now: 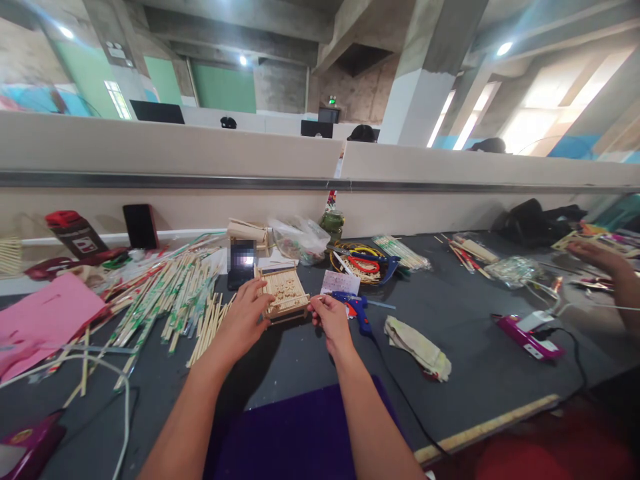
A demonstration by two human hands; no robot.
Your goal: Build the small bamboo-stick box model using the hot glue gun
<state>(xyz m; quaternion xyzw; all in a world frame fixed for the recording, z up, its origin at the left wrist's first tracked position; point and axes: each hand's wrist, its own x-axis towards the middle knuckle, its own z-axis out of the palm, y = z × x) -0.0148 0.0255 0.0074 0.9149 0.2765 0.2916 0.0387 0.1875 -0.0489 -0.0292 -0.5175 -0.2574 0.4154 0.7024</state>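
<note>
from the head camera, a small wooden stick frame [285, 293] sat on the dark table [450, 333], straight ahead of the person, and everything else lay around it. the left hand [245, 320] gripped the frame's left side, fingers curled over its near corner and closed on the wood. the right hand [330, 319] was at the frame's right edge, thumb and fingers pinched together on a thin stick [300, 300] that lay across the frame's front.

just right of the frame lay a blue glue gun [356, 308], with a small printed card [340, 283] behind it. further right of the frame was a crumpled cloth [420, 347], and well beyond that a magenta glue gun [525, 335] with a cord. left of the frame spread a loose heap of chopsticks [170, 293], some in paper wrappers, and a pink sheet [43, 320] beyond them. just behind the frame's left corner stood a phone [243, 263] with its screen lit. behind the frame to the right lay a coil of coloured wire [360, 261]. far to the right of the frame, another person's hand [597, 257] rested on the table. a purple mat [295, 433] lay near of the frame, between the forearms.
</note>
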